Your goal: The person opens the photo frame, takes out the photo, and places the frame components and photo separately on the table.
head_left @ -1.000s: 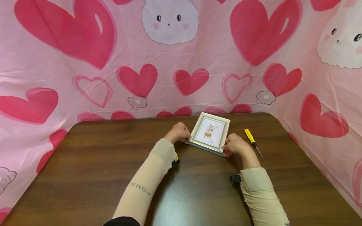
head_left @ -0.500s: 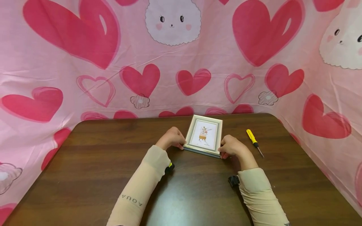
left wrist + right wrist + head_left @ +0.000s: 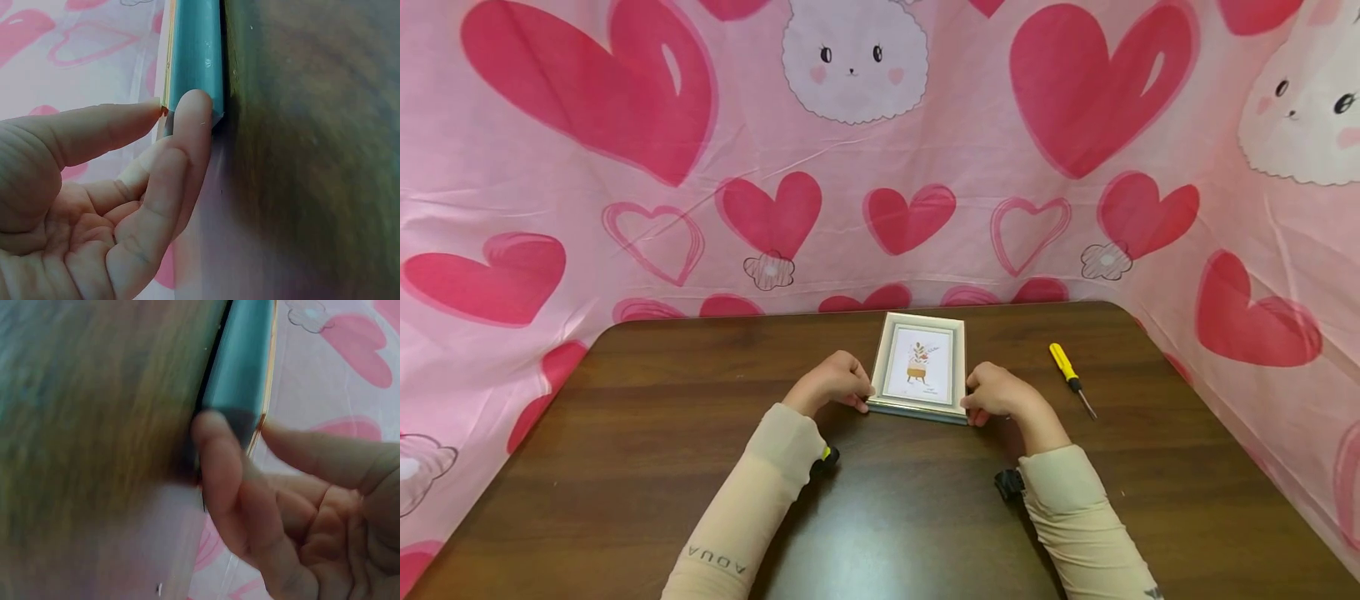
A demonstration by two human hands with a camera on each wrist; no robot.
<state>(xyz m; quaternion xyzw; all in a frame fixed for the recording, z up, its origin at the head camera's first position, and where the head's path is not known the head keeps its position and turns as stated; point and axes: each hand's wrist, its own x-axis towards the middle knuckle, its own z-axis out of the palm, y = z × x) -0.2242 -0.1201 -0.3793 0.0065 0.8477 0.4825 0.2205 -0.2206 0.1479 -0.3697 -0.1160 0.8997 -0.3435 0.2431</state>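
Head view shows a picture frame (image 3: 919,362) face up on the brown surface (image 3: 647,433), its near corners pinched by the left hand (image 3: 833,382) and right hand (image 3: 1006,395), fingers (image 3: 194,128) curled close to the thumbs (image 3: 103,130); a yellow screwdriver (image 3: 1064,367) lies off to the right.

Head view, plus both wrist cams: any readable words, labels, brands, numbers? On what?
"AQUA": left sleeve, upside down in the head view; more letters may be out of sight.
Framed picture: small writing beside the plant and at lower right, too small to read.
Right sleeve: dark mark cut off at the image edge, unreadable.
Wrist views: no text visible.
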